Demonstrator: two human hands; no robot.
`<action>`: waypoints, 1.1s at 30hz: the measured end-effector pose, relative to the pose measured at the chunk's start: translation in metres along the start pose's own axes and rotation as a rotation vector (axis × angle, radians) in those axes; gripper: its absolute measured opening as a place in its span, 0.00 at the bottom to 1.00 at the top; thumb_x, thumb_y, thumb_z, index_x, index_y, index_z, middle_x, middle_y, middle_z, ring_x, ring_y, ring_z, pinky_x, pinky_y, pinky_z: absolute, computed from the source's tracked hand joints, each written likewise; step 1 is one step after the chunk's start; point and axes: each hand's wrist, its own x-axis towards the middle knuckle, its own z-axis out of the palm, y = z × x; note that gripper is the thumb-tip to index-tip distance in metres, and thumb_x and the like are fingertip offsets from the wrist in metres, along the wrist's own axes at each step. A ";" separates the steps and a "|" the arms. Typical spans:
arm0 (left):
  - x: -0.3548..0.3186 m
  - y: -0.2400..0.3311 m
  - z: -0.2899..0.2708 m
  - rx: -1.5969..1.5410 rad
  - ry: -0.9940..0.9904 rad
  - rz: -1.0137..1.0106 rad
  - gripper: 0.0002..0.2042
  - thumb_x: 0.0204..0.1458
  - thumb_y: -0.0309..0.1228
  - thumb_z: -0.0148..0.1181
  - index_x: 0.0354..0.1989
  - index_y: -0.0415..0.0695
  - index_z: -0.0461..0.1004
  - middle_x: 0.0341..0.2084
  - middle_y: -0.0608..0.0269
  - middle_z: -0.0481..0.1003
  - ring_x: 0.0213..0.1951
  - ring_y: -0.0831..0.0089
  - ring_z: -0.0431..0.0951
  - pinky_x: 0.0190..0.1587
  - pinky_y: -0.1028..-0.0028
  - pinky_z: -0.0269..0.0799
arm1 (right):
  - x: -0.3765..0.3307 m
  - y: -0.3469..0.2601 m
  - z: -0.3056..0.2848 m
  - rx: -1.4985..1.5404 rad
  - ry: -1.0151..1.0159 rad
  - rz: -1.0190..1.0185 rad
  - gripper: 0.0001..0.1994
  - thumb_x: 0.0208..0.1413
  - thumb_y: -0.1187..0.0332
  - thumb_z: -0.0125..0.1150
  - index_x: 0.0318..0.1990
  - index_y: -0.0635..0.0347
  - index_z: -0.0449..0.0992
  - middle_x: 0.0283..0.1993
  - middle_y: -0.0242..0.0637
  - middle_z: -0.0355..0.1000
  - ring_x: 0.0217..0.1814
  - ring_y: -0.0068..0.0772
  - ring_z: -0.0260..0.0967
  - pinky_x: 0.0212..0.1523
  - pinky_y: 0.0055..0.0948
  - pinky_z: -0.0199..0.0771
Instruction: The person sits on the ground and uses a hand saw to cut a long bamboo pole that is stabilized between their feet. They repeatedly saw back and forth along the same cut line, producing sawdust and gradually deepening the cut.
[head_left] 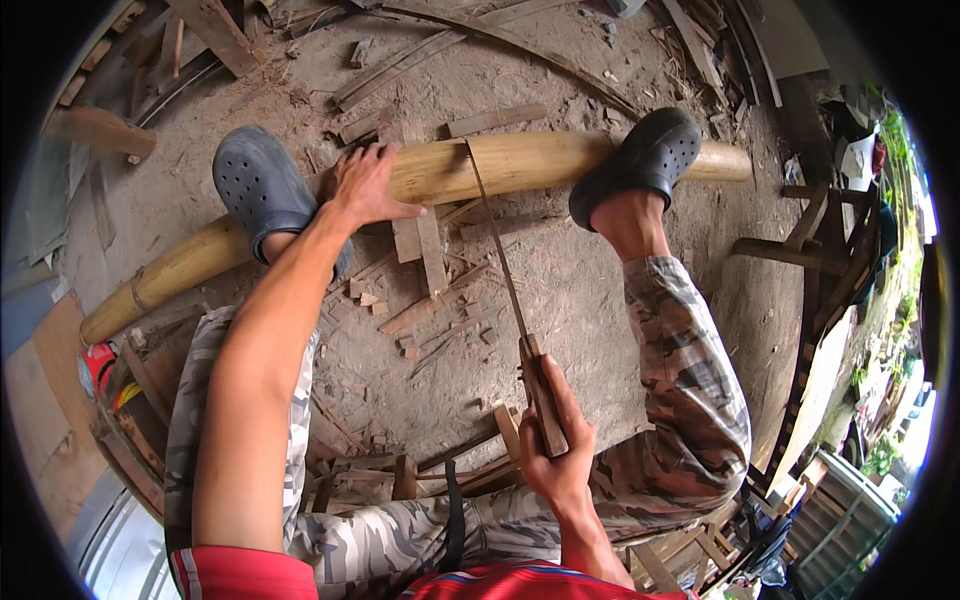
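Observation:
A thick yellow bamboo pole (540,160) lies crosswise over the dirt floor, with a visible joint toward its left end. Fingers over its top and thumb on the near side, my left hand (366,187) grips the pole beside my left shoe. My right hand (560,440) is closed round the wooden handle of a handsaw (500,245). The thin saw blade points away from me, and its far end meets the top of the pole, right of my left hand. Both my feet, in dark clogs (262,180), press on the pole either side of the blade.
Wood offcuts (430,250) and small blocks lie scattered beneath and around the pole. Long timber strips (450,40) lie beyond it. A wooden frame (800,240) stands at the right, and a green plastic crate (845,525) is at the lower right.

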 end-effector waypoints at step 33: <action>0.006 -0.016 0.012 0.007 0.089 0.043 0.63 0.22 0.74 0.71 0.61 0.32 0.64 0.52 0.33 0.73 0.54 0.42 0.75 0.60 0.50 0.68 | 0.024 0.005 0.018 0.001 -0.005 -0.030 0.34 0.49 0.85 0.50 0.70 0.64 0.64 0.66 0.54 0.70 0.71 0.44 0.64 0.70 0.36 0.61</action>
